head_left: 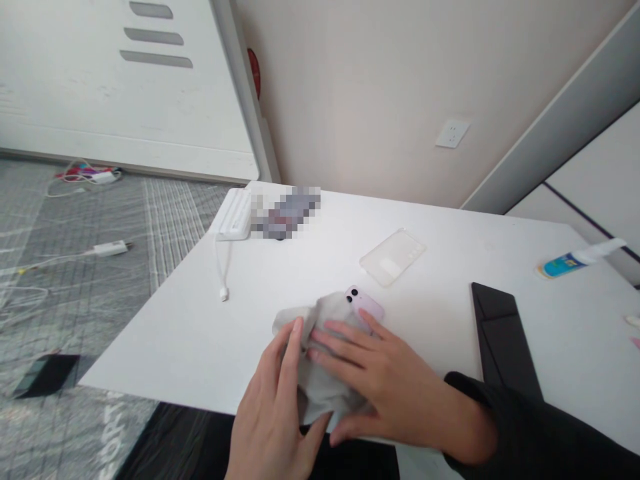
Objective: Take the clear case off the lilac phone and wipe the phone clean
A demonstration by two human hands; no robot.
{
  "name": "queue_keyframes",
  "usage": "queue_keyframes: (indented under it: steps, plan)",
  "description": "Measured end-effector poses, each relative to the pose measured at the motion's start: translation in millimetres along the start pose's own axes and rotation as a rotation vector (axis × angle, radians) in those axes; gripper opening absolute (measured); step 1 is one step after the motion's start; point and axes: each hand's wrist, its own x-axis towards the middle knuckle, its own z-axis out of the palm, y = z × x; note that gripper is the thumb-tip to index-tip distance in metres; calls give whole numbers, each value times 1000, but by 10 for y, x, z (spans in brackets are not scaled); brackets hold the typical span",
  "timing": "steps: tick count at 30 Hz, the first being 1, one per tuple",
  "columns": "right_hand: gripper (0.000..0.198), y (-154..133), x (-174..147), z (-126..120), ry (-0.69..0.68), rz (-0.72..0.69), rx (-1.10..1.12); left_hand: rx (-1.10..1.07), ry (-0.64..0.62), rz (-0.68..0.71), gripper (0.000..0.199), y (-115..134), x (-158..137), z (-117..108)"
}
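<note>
A pale purple phone (366, 304) lies back-up on the white table (425, 287), mostly covered by a grey cloth (320, 387). My right hand (390, 387) lies flat on the cloth, fingers spread, pressing it onto the phone. My left hand (275, 413) rests at the cloth's left edge near the table's front, fingers touching the fabric. Only the phone's camera corner shows.
A clear phone case (392, 256) lies behind the phone. A black folded cover (503, 337) sits to the right, a blue-labelled tube (575, 260) at far right. A white power bank (235, 215) with cable is at the back left. Chargers and a dark phone (45, 375) lie on the floor.
</note>
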Motion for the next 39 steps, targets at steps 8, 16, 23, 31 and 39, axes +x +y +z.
queue_keyframes:
  steps: [8,16,23,31,39]
  plan:
    - [75,9,-50,-29,-32,-147,-19,25,6,-1,82,11,1,-1]
    - [78,169,-94,9,148,188,-194,26,39,-9,80,19,-2,2]
    - [84,144,-63,41,41,57,-85,39,32,9,79,6,15,2]
    - [94,62,-40,20,-51,-112,-53,30,15,27,78,4,21,-12]
    - [99,133,-58,33,85,206,-167,40,40,2,78,18,46,-4]
